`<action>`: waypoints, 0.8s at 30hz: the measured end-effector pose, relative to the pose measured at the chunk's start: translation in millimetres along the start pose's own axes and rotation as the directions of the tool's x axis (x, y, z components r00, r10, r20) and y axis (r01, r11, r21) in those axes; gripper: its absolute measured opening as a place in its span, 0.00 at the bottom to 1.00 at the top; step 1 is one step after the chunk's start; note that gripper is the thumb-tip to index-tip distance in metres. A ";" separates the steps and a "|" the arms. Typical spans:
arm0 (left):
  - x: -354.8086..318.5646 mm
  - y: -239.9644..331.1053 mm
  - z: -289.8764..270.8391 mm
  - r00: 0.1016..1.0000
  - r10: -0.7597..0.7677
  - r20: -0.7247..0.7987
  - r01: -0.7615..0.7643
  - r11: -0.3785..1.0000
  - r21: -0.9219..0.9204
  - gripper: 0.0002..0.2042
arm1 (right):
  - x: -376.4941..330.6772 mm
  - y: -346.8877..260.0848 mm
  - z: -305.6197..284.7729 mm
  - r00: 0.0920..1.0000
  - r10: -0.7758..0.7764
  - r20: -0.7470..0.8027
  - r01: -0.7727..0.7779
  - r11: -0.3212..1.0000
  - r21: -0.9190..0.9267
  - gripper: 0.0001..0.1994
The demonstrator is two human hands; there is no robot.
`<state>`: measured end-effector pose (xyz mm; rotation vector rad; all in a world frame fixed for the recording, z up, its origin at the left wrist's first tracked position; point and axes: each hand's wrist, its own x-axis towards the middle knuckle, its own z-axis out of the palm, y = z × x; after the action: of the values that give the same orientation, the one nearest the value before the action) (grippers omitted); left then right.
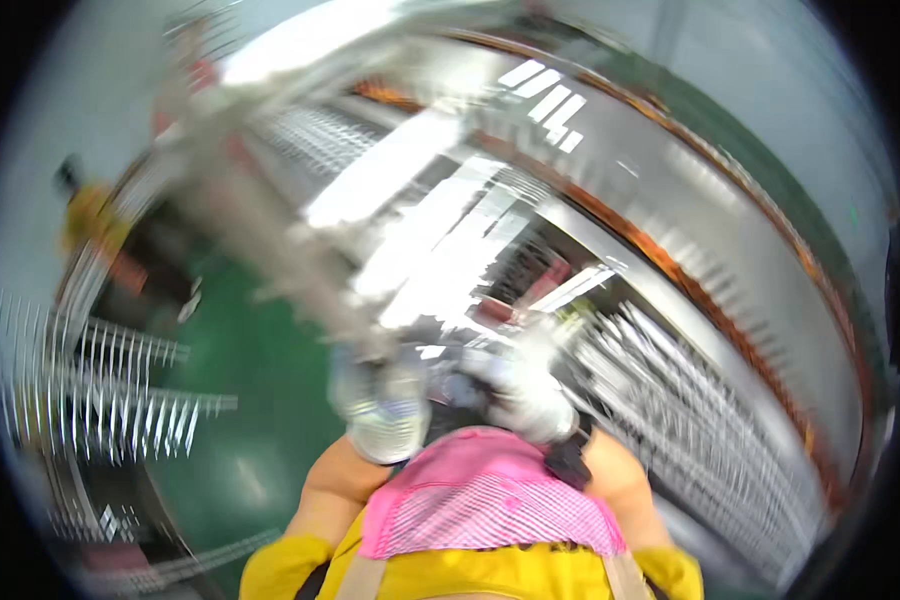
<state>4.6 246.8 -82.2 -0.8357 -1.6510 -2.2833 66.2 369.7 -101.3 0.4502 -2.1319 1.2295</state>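
Both of my hands wear pale gloves and are smeared by motion. My left hand (385,420) is low in the middle of the view, next to a dark area in front of my body. Close by on the right, my right hand (535,400) reaches forward near bright, blurred metal pieces (430,240). Dark cloth hangs at the right wrist. The fingers of both hands are too blurred to read, and I cannot make out whether either one holds anything. A small red and pink object (550,280) lies beyond my right hand.
Racks of thin metal rods (670,400) stand to the right, and another wire rack (120,390) is at the left. A long grey surface with an orange edge (660,260) curves across the right. A person in yellow (95,220) is at the far left beyond the green floor (240,390).
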 end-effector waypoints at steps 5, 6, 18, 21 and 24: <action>58.8 -36.4 35.4 0.987 -0.109 0.116 0.113 0.993 -0.031 0.21 | 24.1 65.0 0.7 0.738 0.614 0.279 -0.347 -0.009 0.938 0.13; 54.3 -45.8 42.8 0.992 -0.084 0.097 0.085 0.996 -0.008 0.22 | 16.8 74.6 -6.2 0.734 0.652 0.191 -0.306 0.066 0.950 0.12; 72.7 -70.4 68.1 0.974 0.081 -0.211 -0.061 0.993 0.099 0.16 | -111.1 246.5 -294.1 0.011 0.269 -0.963 -0.493 0.839 0.228 0.07; 73.0 -74.5 73.9 0.954 0.129 -0.269 -0.074 0.976 0.205 0.17 | -107.5 281.7 -332.2 0.166 0.216 -0.962 -0.971 0.206 -0.121 0.11; 72.9 -78.5 74.3 0.939 0.136 -0.315 -0.084 0.981 0.175 0.16 | -88.5 289.2 -313.1 0.228 0.277 -0.934 -0.974 0.067 -0.218 0.12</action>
<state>-68.2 354.7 -89.5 -0.4703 -1.5663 -2.0484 76.6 784.6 -232.7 -1.5979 -1.8017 0.3495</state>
